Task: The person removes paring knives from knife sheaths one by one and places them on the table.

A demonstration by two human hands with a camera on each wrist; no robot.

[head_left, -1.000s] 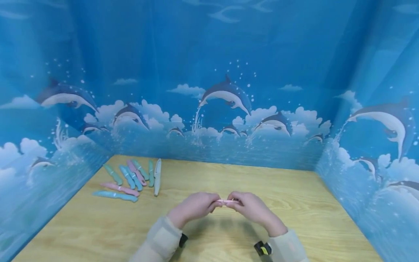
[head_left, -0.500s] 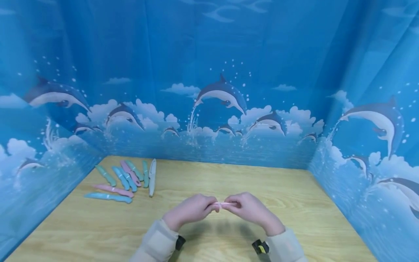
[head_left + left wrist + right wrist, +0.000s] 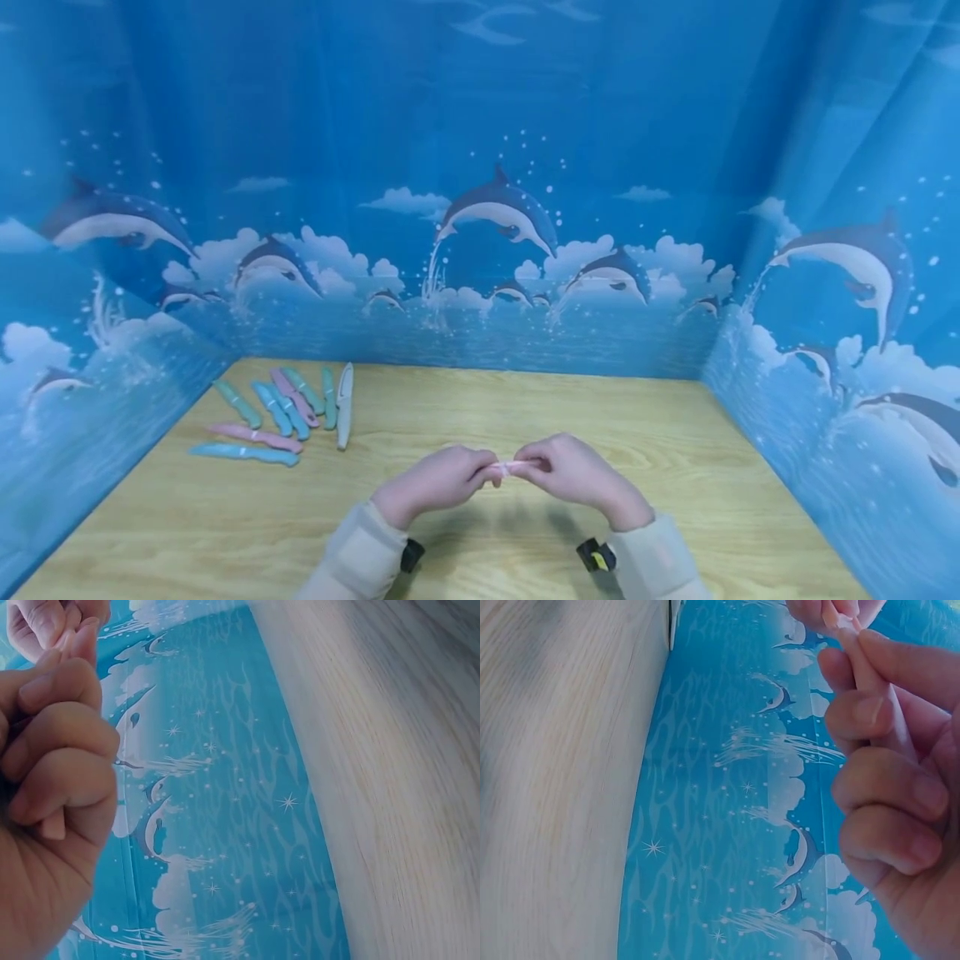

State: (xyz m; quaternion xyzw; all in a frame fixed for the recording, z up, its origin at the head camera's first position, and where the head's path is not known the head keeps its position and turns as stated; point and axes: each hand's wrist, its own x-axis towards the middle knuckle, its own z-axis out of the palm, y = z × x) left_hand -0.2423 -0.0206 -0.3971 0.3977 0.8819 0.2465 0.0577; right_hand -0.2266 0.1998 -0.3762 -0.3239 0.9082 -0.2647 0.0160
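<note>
Grips a pink knife (image 3: 868, 673) in both hands above the near middle of the worktop (image 3: 465, 408). Curls the fingers of the left hand (image 3: 444, 477) round one part of it and those of the right hand (image 3: 573, 472) round the other, with a short stretch and its pale band visible between the two. Holds it roughly level and clear of the worktop, mostly hidden by the fingers. Shows a blunt pink end below the lowest curled finger of the left hand.

Has at the far left, well apart from both hands, an outer green knife (image 3: 237, 404), two blue knives (image 3: 273, 410) side by side, a second pink knife (image 3: 296, 398), two more green knives (image 3: 329, 400) and a pale knife (image 3: 343, 412). Has nearer, one just before the other, a third pink knife (image 3: 258, 437) and a third blue knife (image 3: 247, 454).

Wears pale sleeves (image 3: 367, 540) and, at each wrist, a black device (image 3: 412, 555). Faces a blue curtain (image 3: 450, 100) printed with dolphins (image 3: 491, 208).
</note>
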